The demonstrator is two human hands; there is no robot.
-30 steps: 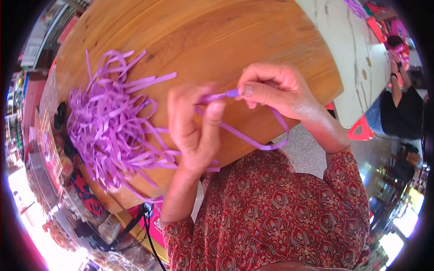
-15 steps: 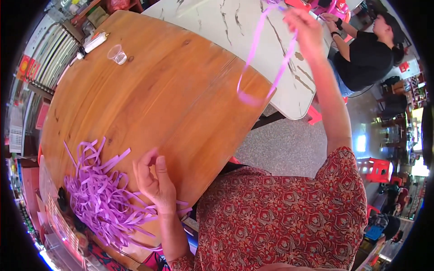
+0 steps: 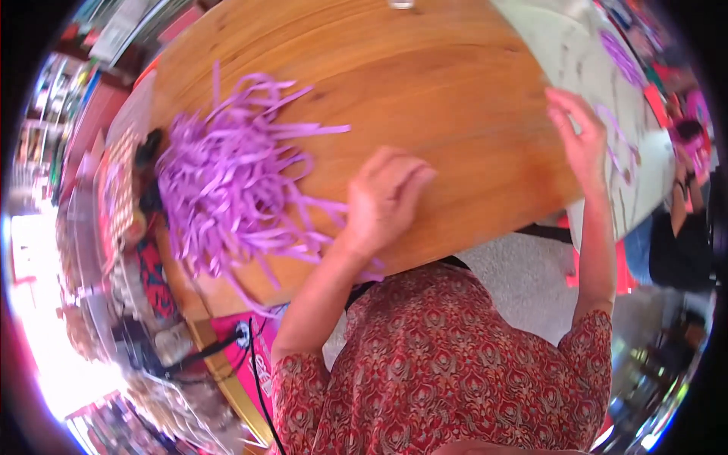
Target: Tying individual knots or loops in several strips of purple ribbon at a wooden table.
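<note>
A tangled heap of purple flat strips [image 3: 227, 182] lies on the left part of the brown wooden table [image 3: 455, 98]. My left hand [image 3: 383, 201] hovers just right of the heap, somewhat blurred, its fingers loosely bent and the thumb apart, with no strip visible in it. Over the table's right side is my right hand [image 3: 584, 144], fingers stretched and apart, holding nothing. Close beyond it, a purple strip loop [image 3: 622, 144] rests on the white marbled table [image 3: 561, 53].
Further back on the white table is a purple bundle of strips [image 3: 622, 59]. A person in black [image 3: 686, 235] sits at the far right. The rim of a clear cup [image 3: 402, 4] shows at the top edge. Dark cables [image 3: 254, 379] hang below the wooden table's left front.
The view has swung left. My right hand has let go of the purple strip loop, now on the white table, and has drawn back. My left hand has turned over beside the heap.
</note>
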